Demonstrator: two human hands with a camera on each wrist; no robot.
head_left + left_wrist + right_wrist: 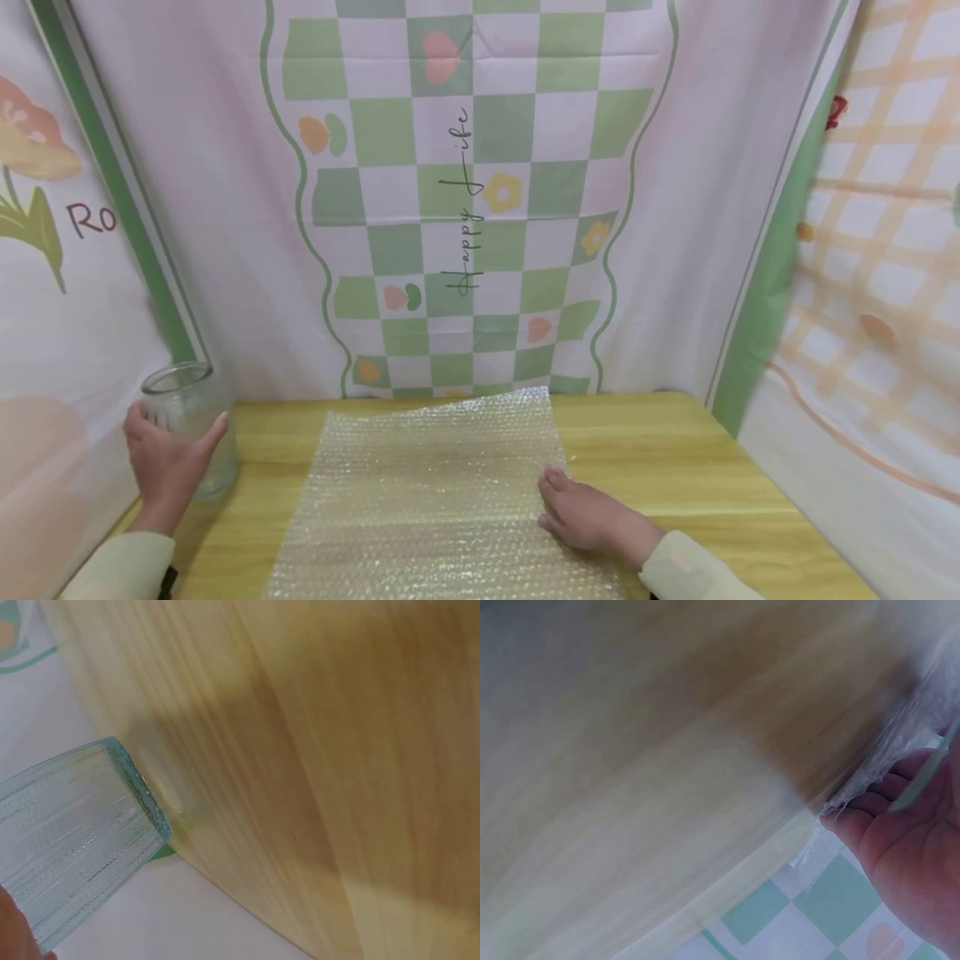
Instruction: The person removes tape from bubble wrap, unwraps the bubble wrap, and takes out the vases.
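A clear ribbed glass jar [193,417] stands nearly upright at the table's left edge, its round mouth facing up. My left hand [168,462] grips it from the near side, with the thumb on its right and the fingers round its left. The left wrist view shows the lower part of the jar [82,832] and its thick base close over the wood. A sheet of clear bubble wrap [435,500] lies spread in front of me. At its right edge my right hand [592,512] touches it; in the right wrist view the wrap's edge [885,761] runs across the fingers.
The wooden table [675,467] has its far edge against a hanging cloth [495,125] with green checks. More printed cloths hang close on the left [67,333] and right [862,400]. Wood grain shows on both sides of the wrap.
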